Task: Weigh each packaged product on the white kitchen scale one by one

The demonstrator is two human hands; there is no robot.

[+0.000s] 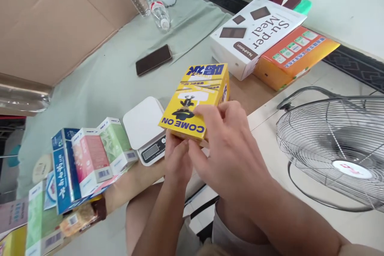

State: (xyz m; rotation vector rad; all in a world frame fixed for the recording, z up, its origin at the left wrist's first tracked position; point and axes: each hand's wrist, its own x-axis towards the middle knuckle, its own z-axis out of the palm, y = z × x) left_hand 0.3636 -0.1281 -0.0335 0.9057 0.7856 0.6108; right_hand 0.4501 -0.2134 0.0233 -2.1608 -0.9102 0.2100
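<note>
The right hand (225,144) is grasping the near end of a yellow box (195,100) printed "COME ON", and the left hand (178,156) is holding it from beneath. The box is being held tilted above the near edge of the surface (117,72). Just beside it, a white scale (144,124) is lying on the surface. Beyond, a dark phone (154,60) is resting; farther out, a white "Su-per Meal" box (255,32) is overlapping an orange box (295,56).

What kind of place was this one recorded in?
Probably an improvised packing or weighing corner indoors, though it could be a home or small shop: a kitchen-type scale beside a row of product cartons, a large cardboard box by the cloth-covered table, and a floor fan.
</note>
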